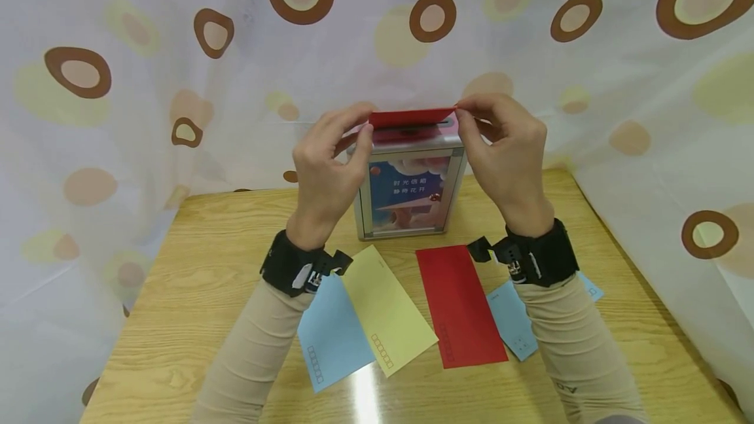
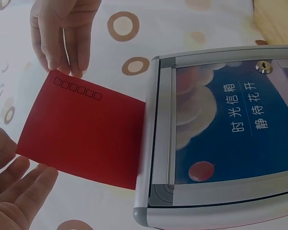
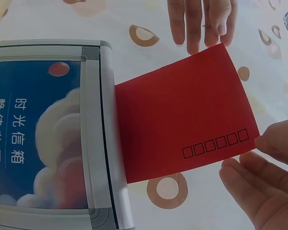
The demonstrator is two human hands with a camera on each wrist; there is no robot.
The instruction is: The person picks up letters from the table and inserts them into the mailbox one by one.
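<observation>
A red envelope stands up at the slotted top of a silver-framed letter box. My left hand pinches its upper left corner between thumb and fingers. At the opposite upper corner, my right hand pinches it the same way. In the left wrist view the envelope shows a row of small printed squares near one edge, and its lower end is hidden behind the box's top rim. The right wrist view shows the envelope slightly tilted against that rim.
On the wooden table before the box lie a yellow envelope overlapping a blue envelope, another red envelope, and a blue envelope partly under my right forearm. A patterned white cloth hangs behind. The box front has a small lock.
</observation>
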